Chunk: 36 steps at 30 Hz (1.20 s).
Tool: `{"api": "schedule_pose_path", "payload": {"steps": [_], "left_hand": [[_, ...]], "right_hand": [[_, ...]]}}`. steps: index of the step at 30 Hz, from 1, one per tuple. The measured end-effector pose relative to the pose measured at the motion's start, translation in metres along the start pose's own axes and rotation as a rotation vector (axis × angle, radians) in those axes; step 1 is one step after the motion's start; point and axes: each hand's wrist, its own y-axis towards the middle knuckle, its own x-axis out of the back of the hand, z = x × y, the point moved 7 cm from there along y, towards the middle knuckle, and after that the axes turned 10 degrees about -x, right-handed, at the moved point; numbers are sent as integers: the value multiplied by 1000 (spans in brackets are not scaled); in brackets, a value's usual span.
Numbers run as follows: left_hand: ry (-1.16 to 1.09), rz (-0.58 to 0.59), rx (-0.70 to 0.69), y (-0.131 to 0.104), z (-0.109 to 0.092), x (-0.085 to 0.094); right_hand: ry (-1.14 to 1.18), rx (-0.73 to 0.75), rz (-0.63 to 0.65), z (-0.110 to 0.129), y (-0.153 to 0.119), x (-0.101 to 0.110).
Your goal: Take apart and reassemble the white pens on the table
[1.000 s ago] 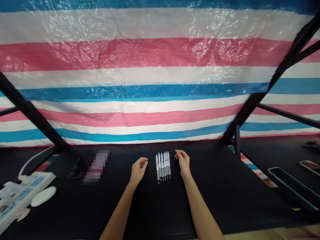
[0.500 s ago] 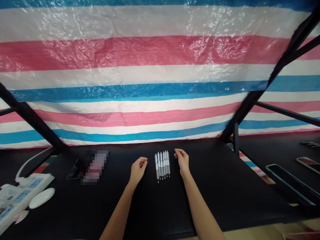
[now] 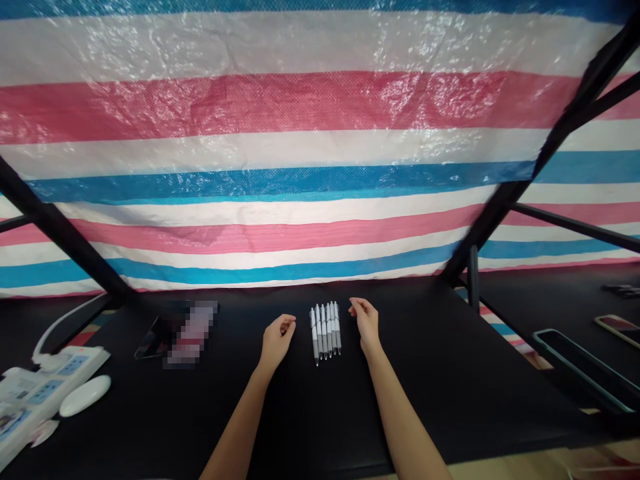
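Several white and grey pens (image 3: 325, 330) lie side by side in a row on the black table (image 3: 320, 413), tips toward me. To the left of the row, apart from it, my left hand (image 3: 279, 339) rests with its fingers curled in and nothing visible in them. On the other side, close to the row's upper right, my right hand (image 3: 366, 323) is also loosely closed and empty. Neither hand touches a pen.
On the left are a white power strip (image 3: 50, 393), a white oval object (image 3: 85, 396) and a dark phone (image 3: 156, 337) beside a blurred-out item. A phone (image 3: 583, 370) lies at the right beyond a black frame bar (image 3: 473, 277). Striped sheeting (image 3: 300, 153) hangs behind.
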Motion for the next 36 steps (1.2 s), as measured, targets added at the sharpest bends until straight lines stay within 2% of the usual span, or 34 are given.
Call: {"api": "schedule_pose_path", "payload": {"steps": [36], "left_hand": [[20, 14, -27, 0, 0, -1]], "right_hand": [[9, 2, 10, 1, -1, 0]]}}
